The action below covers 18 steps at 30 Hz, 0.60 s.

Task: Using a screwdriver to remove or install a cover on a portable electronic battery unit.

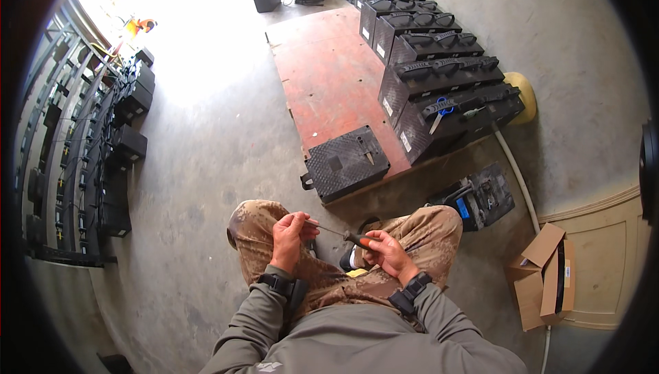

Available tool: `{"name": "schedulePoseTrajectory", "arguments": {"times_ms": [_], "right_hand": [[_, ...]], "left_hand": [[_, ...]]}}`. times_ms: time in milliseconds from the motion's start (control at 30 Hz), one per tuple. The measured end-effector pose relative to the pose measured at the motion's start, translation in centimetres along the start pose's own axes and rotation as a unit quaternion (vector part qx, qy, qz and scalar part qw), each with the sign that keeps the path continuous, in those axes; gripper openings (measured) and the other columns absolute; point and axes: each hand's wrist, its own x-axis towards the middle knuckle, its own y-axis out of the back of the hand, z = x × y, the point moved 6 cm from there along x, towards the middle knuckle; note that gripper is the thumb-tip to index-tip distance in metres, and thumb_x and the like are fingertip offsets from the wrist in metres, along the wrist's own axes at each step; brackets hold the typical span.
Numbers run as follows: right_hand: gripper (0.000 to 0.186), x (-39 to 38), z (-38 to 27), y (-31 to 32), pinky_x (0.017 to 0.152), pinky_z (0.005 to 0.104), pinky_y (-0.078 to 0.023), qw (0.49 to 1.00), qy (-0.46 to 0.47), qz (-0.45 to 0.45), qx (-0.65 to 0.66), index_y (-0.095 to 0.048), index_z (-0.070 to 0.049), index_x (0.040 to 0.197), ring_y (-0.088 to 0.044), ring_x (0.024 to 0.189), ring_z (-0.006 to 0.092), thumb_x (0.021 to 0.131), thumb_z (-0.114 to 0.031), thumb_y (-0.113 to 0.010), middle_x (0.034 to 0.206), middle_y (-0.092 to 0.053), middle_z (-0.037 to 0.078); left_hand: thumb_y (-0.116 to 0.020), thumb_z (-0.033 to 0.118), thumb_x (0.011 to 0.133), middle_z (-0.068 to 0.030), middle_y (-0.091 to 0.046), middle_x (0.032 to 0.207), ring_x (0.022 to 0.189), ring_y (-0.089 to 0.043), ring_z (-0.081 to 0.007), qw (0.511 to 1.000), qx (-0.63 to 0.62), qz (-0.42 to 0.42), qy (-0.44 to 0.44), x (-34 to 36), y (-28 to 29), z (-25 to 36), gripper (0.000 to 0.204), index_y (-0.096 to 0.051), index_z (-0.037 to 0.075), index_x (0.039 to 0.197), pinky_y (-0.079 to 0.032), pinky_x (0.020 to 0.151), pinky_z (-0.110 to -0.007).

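I hold a screwdriver (360, 240) with a black and orange handle across my lap. My left hand (290, 237) pinches the far end of its thin shaft above my left thigh. My right hand (384, 254) is wrapped round the handle near my right knee. Just beyond my knees a black textured case (336, 168) lies on a red board (322, 65), with a small pointed tool (368, 152) on it. A black unit with a blue panel (491, 202) rests on the floor past my right knee.
Rows of black cases with handles (453, 123) stand at the right, blue-handled scissors (441, 110) on the nearest. A metal rack (51, 141) with black boxes and cables lines the left. An open cardboard box (532, 298) and a pale hose (518, 168) are at the right.
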Motion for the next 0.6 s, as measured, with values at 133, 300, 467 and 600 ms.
{"name": "schedulePoseTrajectory", "arguments": {"times_ms": [133,300,467,600], "right_hand": [[0.036,0.18,0.4,0.22,0.06,0.0304,-0.052,0.998,-0.033,-0.048,0.015,-0.057,-0.005,0.121,-0.062,0.067,0.0154,0.101,-0.035,-0.054,0.099,-0.068,0.008],[0.038,0.19,0.01,-0.44,0.065,0.0292,-0.054,0.999,-0.02,-0.035,0.015,-0.049,-0.005,0.127,-0.062,0.073,0.015,0.095,-0.021,-0.063,0.103,-0.066,0.01],[0.029,0.59,0.08,0.4,0.061,0.0292,-0.052,1.0,-0.007,-0.011,0.001,-0.05,-0.008,0.123,-0.061,0.068,0.0152,0.097,-0.017,-0.059,0.1,-0.065,0.009],[0.036,0.05,-0.27,-0.13,0.055,0.0266,-0.049,0.999,-0.027,-0.02,-0.025,-0.054,-0.006,0.121,-0.059,0.062,0.0147,0.102,-0.037,-0.051,0.083,-0.064,0.007]], "left_hand": [[-0.059,0.03,0.1,-0.0148,-0.072,0.09,0.07,-0.07,-0.02,1.0,-0.016,-0.003,-0.003,-0.22,-0.16,0.16,0.029,-0.062,0.001,0.102,-0.057,0.065,-0.03],[-0.057,0.027,0.101,-0.014,-0.072,0.09,0.068,-0.07,-0.0188,1.0,0.004,0.012,0.003,-0.15,0.08,0.22,0.027,-0.062,0.001,0.102,-0.056,0.064,-0.028],[-0.058,0.029,0.1,-0.0126,-0.073,0.091,0.071,-0.07,-0.0168,1.0,0.03,0.006,0.004,0.01,-0.72,0.65,0.028,-0.064,0.002,0.103,-0.056,0.065,-0.028],[-0.058,0.028,0.1,-0.0127,-0.072,0.091,0.071,-0.07,-0.0175,1.0,0.013,-0.002,-0.005,-0.01,-0.41,0.65,0.027,-0.064,0.002,0.104,-0.057,0.066,-0.029]]}}
